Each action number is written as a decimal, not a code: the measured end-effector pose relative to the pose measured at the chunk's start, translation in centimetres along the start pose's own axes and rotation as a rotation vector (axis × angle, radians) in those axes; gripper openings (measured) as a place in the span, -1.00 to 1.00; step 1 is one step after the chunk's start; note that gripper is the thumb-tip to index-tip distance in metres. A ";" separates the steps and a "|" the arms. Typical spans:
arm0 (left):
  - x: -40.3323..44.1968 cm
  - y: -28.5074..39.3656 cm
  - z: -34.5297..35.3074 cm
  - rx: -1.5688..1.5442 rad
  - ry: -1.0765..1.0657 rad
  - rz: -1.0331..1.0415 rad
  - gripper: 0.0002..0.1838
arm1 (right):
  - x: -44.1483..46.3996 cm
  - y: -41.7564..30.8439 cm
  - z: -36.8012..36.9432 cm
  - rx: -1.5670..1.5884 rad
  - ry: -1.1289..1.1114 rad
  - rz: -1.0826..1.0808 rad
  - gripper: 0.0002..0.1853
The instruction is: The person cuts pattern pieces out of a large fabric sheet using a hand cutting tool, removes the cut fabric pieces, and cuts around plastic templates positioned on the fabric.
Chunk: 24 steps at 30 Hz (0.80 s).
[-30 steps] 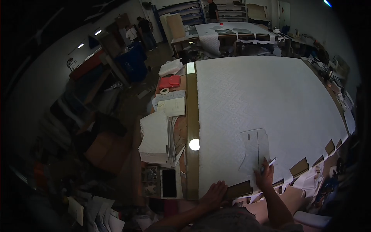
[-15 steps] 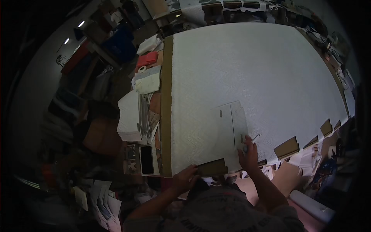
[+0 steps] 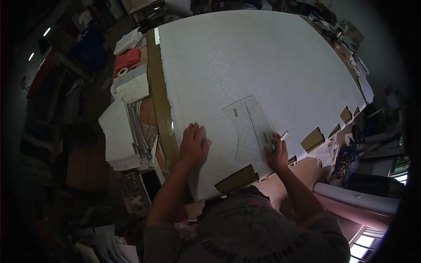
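Note:
A wide white fabric (image 3: 272, 57) with a raised zigzag pattern is spread over the table in front of me. My left hand (image 3: 194, 143) lies flat on it near its left edge, fingers stretched out and holding nothing. Partly see-through, a flat pattern template (image 3: 253, 125) with a dark lengthwise line and small slots rests on the fabric between my hands. My right hand (image 3: 277, 153) is at the template's lower right edge, its fingers closed round a slim, pale-tipped tool (image 3: 284, 135). Most of that tool is hidden, so its kind is unclear.
Notched gaps (image 3: 237, 179) along the fabric's near edge show brown board. Left of the fabric are a red packet (image 3: 128, 59), a tape roll (image 3: 122, 72), stacked papers (image 3: 118, 136) and a dark phone-like slab (image 3: 151, 184). Rolls of material (image 3: 355, 198) lie at right.
My left hand has moved from the near edge up onto the fabric's left side and flattened. My right hand stays by the template with the tool. The view has turned and shifted.

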State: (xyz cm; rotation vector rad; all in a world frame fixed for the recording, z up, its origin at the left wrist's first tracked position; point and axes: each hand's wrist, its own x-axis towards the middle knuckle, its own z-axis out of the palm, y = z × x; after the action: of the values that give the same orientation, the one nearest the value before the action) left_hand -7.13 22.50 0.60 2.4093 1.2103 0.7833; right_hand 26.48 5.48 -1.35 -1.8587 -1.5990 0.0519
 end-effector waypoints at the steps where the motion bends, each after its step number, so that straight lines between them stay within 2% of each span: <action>1: 0.6 -0.1 -0.1 0.035 -0.008 0.028 -0.41 | 0.2 -0.1 -0.1 -0.009 0.012 -0.020 -0.42; 5: 0.5 0.1 0.3 0.037 -0.015 0.003 -0.41 | 0.1 -0.4 -0.4 -0.015 0.003 0.003 -0.47; 7: 0.7 -0.1 0.1 0.043 0.002 0.017 -0.42 | 0.3 -0.5 -0.2 -0.029 -0.005 0.018 -0.28; 11: 0.6 0.0 0.4 0.034 0.031 0.010 -0.42 | 0.3 -0.2 0.0 -0.053 -0.014 0.000 -0.20; 14: 0.7 0.4 0.2 0.055 0.031 0.007 -0.38 | 1.0 -0.7 1.0 -0.066 -0.025 -0.024 -0.26; 17: 1.1 1.1 -0.3 -0.062 -0.067 0.038 -0.31 | 2.8 -3.5 2.5 -0.025 -0.071 -0.060 -0.37; 19: 2.4 1.0 -0.3 0.134 -0.209 0.231 -0.24 | 4.6 -6.0 2.2 -0.068 -0.212 -0.101 -0.43; 20: 2.7 1.0 -0.2 0.138 -0.213 0.226 -0.24 | 4.8 -5.9 2.8 -0.058 -0.195 -0.123 -0.45; 22: 3.8 0.6 0.2 0.185 -0.172 0.077 -0.21 | 4.2 -5.2 3.1 0.023 -0.206 -0.120 -0.44; 24: 4.5 -0.5 0.0 0.172 -0.183 0.066 -0.21 | 3.3 -4.5 2.6 0.094 -0.224 -0.114 -0.44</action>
State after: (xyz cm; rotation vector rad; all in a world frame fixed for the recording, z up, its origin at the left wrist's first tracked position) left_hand -5.23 26.44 1.79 2.6048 1.1738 0.4797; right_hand 22.24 9.73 0.19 -1.7359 -1.8186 0.2885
